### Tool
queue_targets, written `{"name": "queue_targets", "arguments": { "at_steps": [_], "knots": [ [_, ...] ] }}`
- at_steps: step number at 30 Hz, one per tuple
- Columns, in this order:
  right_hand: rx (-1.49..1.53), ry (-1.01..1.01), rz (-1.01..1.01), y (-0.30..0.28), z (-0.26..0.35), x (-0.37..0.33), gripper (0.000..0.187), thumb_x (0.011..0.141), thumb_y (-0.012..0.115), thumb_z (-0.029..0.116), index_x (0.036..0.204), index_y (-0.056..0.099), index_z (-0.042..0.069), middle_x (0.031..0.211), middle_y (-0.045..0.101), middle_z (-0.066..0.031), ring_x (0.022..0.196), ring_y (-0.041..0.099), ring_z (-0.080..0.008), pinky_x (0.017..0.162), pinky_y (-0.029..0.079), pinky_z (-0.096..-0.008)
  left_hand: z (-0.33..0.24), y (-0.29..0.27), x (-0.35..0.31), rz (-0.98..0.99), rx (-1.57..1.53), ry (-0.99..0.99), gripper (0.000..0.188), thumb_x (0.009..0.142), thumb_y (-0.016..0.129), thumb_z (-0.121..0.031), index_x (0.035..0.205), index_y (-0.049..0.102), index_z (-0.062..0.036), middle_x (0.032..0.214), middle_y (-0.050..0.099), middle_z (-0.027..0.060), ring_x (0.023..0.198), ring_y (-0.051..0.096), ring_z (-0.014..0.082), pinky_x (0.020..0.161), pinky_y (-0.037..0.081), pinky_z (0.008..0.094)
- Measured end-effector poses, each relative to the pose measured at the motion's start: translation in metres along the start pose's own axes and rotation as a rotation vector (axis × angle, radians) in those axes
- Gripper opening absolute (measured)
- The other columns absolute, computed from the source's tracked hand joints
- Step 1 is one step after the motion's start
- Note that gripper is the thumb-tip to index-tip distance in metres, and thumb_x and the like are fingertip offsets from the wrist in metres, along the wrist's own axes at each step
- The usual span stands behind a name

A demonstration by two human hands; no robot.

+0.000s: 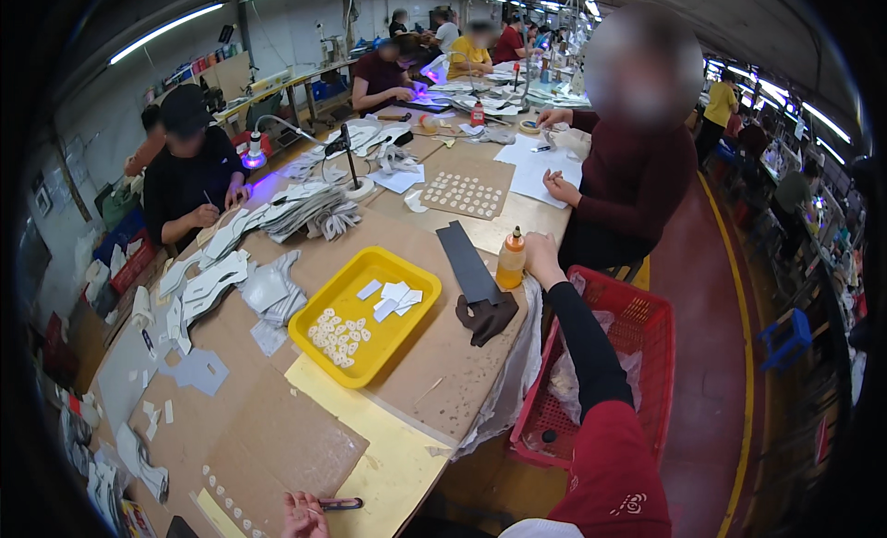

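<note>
My right hand (543, 258) reaches out to the table's right edge, its fingers closed against a squeeze bottle (511, 261) of amber liquid with a pointed dark tip. The bottle stands upright. At the lower edge of the view, my left hand (303, 517) is curled over the board, and what its fingers pinch is too small to make out. Touching or just beside it is a slim dark-and-pink handled tool (340, 504). Small cream oval pieces (222, 492) lie in a row on a brown board (277, 441) left of that hand.
A yellow tray (365, 376) holds oval pieces and white cards. Beside the bottle lie a dark strip (468, 261) and a brown cloth (485, 318). A red crate (651, 339) stands beneath my right arm. Co-workers sit around the table; grey cut pieces (208, 293) pile up left.
</note>
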State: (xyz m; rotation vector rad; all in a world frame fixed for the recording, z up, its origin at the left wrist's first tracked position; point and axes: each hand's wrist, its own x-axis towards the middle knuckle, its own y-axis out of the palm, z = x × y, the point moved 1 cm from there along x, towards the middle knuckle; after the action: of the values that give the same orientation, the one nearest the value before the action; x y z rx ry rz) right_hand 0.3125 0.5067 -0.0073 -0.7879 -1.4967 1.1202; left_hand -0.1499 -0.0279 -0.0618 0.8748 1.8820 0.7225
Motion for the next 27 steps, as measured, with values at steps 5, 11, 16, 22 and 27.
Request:
{"name": "queue_targets", "arguments": {
  "at_steps": [5, 11, 16, 22, 27],
  "knots": [
    [0.207, 0.139, -0.086, 0.008, -0.005, -0.006, 0.018, 0.082, 0.062, 0.018, 0.089, 0.077, 0.010, 0.090, 0.072, -0.0138, 0.090, 0.069, -0.0297, 0.089, 0.043, -0.0435, 0.001, 0.000, -0.004, -0.001, 0.005, 0.011, 0.068, 0.078, 0.050, 0.014, 0.141, 0.043, -0.0093, 0.139, 0.048, 0.0156, 0.129, 0.050, 0.0301, 0.104, 0.048, 0.0386],
    [0.439, 0.238, -0.373, 0.000, -0.023, -0.007, 0.016, 0.086, 0.062, 0.015, 0.092, 0.075, 0.008, 0.090, 0.072, -0.0127, 0.088, 0.069, -0.0281, 0.081, 0.048, -0.0412, 0.003, 0.006, -0.001, 0.007, 0.031, 0.005, 0.070, 0.077, 0.050, 0.015, 0.142, 0.041, -0.0092, 0.140, 0.047, 0.0161, 0.129, 0.050, 0.0302, 0.104, 0.049, 0.0382],
    [0.843, 0.358, -0.709, -0.069, -0.001, -0.029, 0.011, 0.090, 0.064, 0.005, 0.098, 0.070, 0.001, 0.086, 0.067, -0.0088, 0.077, 0.063, -0.0157, 0.068, 0.047, -0.0271, 0.008, 0.017, -0.002, 0.005, 0.070, 0.021, 0.072, 0.076, 0.051, 0.016, 0.142, 0.040, -0.0092, 0.141, 0.047, 0.0165, 0.130, 0.050, 0.0303, 0.104, 0.050, 0.0378],
    [1.105, -0.229, -0.600, -0.182, 0.132, -0.154, 0.002, 0.088, 0.061, -0.001, 0.088, 0.062, 0.000, 0.083, 0.060, -0.0072, 0.078, 0.059, -0.0183, 0.074, 0.047, -0.0284, 0.048, 0.056, -0.023, -0.028, 0.197, 0.065, 0.074, 0.075, 0.051, 0.017, 0.143, 0.039, -0.0091, 0.141, 0.046, 0.0171, 0.130, 0.051, 0.0304, 0.103, 0.051, 0.0374],
    [1.119, -0.902, 0.017, -0.172, 0.208, -0.258, 0.030, 0.085, 0.074, 0.018, 0.113, 0.068, 0.008, 0.118, 0.064, -0.0092, 0.091, 0.063, -0.0263, 0.078, 0.050, -0.0395, 0.105, 0.116, -0.035, 0.048, 0.297, -0.047, 0.075, 0.074, 0.052, 0.018, 0.143, 0.038, -0.0091, 0.142, 0.046, 0.0175, 0.130, 0.051, 0.0305, 0.103, 0.051, 0.0370]
  ]
}}
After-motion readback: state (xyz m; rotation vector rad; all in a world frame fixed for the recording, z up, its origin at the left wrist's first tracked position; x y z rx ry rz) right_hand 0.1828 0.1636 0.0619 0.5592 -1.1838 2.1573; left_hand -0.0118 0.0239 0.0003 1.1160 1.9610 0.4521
